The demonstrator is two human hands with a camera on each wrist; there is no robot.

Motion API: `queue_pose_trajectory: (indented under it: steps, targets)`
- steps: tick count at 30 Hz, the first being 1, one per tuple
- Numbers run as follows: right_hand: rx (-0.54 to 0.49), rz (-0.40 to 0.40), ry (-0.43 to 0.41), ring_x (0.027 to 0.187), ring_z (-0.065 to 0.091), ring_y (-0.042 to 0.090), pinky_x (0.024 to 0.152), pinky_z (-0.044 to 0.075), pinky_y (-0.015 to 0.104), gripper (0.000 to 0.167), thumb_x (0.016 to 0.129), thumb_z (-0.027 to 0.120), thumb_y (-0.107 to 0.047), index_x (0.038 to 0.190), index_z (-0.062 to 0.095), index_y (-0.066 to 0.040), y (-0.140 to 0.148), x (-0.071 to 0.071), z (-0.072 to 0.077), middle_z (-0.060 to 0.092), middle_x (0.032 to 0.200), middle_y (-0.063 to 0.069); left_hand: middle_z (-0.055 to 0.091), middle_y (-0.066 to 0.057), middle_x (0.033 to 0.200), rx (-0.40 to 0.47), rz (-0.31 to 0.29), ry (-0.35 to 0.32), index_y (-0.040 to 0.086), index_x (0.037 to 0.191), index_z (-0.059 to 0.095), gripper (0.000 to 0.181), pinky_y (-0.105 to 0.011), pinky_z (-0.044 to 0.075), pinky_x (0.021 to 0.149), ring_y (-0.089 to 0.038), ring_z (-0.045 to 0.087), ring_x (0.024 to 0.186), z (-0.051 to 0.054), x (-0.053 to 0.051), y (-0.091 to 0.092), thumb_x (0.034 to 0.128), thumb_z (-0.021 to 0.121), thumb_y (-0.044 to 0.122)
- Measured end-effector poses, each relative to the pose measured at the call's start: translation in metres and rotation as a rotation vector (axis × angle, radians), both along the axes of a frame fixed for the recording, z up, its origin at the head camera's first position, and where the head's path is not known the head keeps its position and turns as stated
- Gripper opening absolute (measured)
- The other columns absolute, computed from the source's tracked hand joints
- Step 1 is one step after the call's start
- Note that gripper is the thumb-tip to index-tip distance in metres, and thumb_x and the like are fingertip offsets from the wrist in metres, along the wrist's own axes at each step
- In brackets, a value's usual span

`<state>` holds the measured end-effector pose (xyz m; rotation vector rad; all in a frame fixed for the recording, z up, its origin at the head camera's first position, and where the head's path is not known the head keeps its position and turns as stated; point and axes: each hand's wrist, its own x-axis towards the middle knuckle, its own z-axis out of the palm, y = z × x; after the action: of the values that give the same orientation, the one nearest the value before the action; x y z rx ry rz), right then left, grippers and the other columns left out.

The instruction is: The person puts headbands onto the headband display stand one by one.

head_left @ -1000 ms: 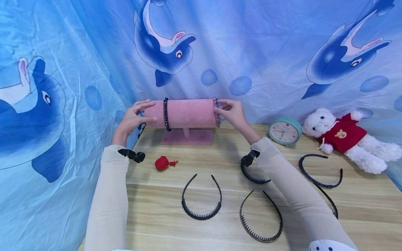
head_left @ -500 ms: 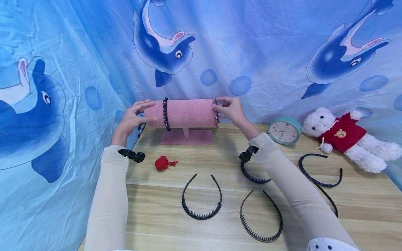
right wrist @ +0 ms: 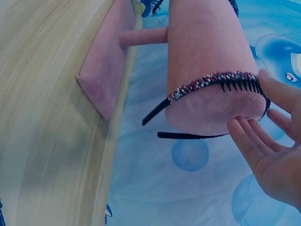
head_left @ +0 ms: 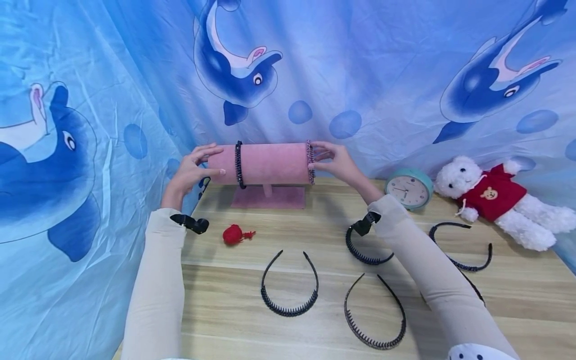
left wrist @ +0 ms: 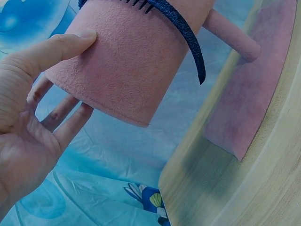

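A pink velvet roll (head_left: 274, 162) lies horizontally on a stand with a flat pink base (head_left: 270, 197). Around its left part sits a dark blue toothed headband (head_left: 238, 165); a glittery multicoloured headband (head_left: 310, 162) circles its right end. My left hand (head_left: 188, 172) grips the roll's left end, thumb in front, as the left wrist view shows with the hand (left wrist: 33, 103). At the right end, my right hand (head_left: 335, 161) touches the glittery headband (right wrist: 207, 82) with its thumb; in the right wrist view the hand's (right wrist: 277, 141) fingertips are at the roll's end face.
On the wooden table (head_left: 225, 320) lie a red yarn ball (head_left: 232, 235) and several dark headbands, one (head_left: 290, 312) front centre and one (head_left: 378, 345) to its right. A green clock (head_left: 408, 188) and a white teddy bear (head_left: 499, 195) are at the back right. A dolphin-print curtain (head_left: 360, 65) hangs behind.
My right hand has shifted slightly, its thumb lower and fingers spread more apart at the glittery headband, and the right forearm has moved a little to the right. The left hand keeps its grip.
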<state>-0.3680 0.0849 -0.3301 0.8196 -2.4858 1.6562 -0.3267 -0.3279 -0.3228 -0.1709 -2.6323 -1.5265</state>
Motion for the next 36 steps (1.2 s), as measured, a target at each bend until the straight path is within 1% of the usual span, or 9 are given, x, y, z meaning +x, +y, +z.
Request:
queue_pose_trajectory:
  steps: [4,8,12,17,23,29,30,32,36]
  targets:
    - [0.021,0.067,-0.005,0.135,0.055,0.037,0.105,0.053,0.047,0.076,0.081,0.082,0.002,0.149,0.051,-0.008,0.003,-0.003,0.003,0.051,0.153,0.016,0.029,-0.002,0.168,0.003,-0.005,-0.009,0.011,0.148,0.053,0.07,-0.054,0.035,0.118,-0.031,0.036,0.144,0.008,0.009,0.006,0.0846,0.082,0.008]
    - [0.081,0.102,0.037,0.143,0.045,0.033,0.113,0.045,0.051,0.076,0.079,0.083,0.004,0.149,0.052,-0.008,0.003,-0.005,0.006,0.045,0.158,0.013,0.03,-0.001,0.168,0.0,-0.003,-0.012,0.011,0.148,0.053,0.069,-0.053,0.036,0.117,-0.03,0.037,0.143,0.01,0.012,0.008,0.0848,0.082,0.008]
    - [0.149,0.103,0.108,0.147,0.04,0.032,0.117,0.039,0.054,0.074,0.079,0.084,0.001,0.146,0.055,-0.007,0.003,-0.008,0.007,0.044,0.159,0.014,0.03,-0.001,0.168,0.004,-0.005,-0.009,0.011,0.148,0.054,0.069,-0.052,0.037,0.116,-0.029,0.038,0.143,0.009,0.01,0.007,0.0848,0.082,0.008]
    - [0.189,0.096,0.142,0.147,0.039,0.031,0.122,0.031,0.055,0.075,0.079,0.086,-0.004,0.146,0.055,-0.009,0.001,-0.011,0.006,0.046,0.158,0.013,0.029,-0.002,0.168,-0.001,-0.008,-0.003,0.011,0.148,0.053,0.069,-0.048,0.039,0.112,-0.029,0.039,0.141,0.008,0.008,0.005,0.0849,0.082,0.008]
    - [0.212,0.062,0.191,0.145,0.043,0.029,0.121,0.032,0.051,0.072,0.077,0.089,-0.011,0.143,0.06,-0.013,-0.004,-0.014,0.006,0.052,0.154,0.011,0.03,-0.004,0.168,-0.003,-0.01,0.006,0.011,0.147,0.054,0.068,-0.041,0.041,0.108,-0.027,0.04,0.139,0.008,0.008,0.005,0.0851,0.082,0.008]
    - [0.206,0.047,0.212,0.144,0.045,0.028,0.123,0.03,0.05,0.07,0.078,0.089,-0.015,0.142,0.061,-0.015,-0.011,-0.015,0.002,0.054,0.153,0.009,0.03,-0.001,0.168,-0.004,-0.004,-0.001,0.012,0.147,0.054,0.068,-0.047,0.038,0.113,-0.028,0.038,0.14,0.008,0.007,0.004,0.085,0.082,0.008]
    - [0.201,0.049,0.218,0.144,0.045,0.027,0.123,0.03,0.049,0.07,0.078,0.089,-0.016,0.142,0.061,-0.015,-0.012,-0.016,0.002,0.054,0.152,0.009,0.031,0.001,0.167,-0.001,-0.002,0.006,0.013,0.147,0.055,0.068,-0.048,0.038,0.113,-0.027,0.038,0.14,0.005,0.004,0.002,0.0846,0.083,0.01]
    - [0.193,0.051,0.226,0.143,0.046,0.027,0.123,0.03,0.048,0.07,0.078,0.09,-0.016,0.142,0.061,-0.014,-0.014,-0.016,0.001,0.054,0.152,0.009,0.031,0.0,0.167,-0.004,-0.003,0.008,0.013,0.147,0.055,0.068,-0.049,0.037,0.113,-0.028,0.036,0.141,0.004,0.003,0.002,0.0847,0.083,0.01]
    - [0.198,0.061,0.246,0.144,0.045,0.027,0.124,0.03,0.047,0.07,0.077,0.09,-0.016,0.141,0.061,-0.013,-0.017,-0.015,0.001,0.055,0.152,0.009,0.031,0.004,0.167,-0.01,-0.001,0.024,0.016,0.147,0.056,0.068,-0.048,0.038,0.112,-0.026,0.037,0.14,-0.006,-0.006,-0.005,0.0846,0.083,0.012]
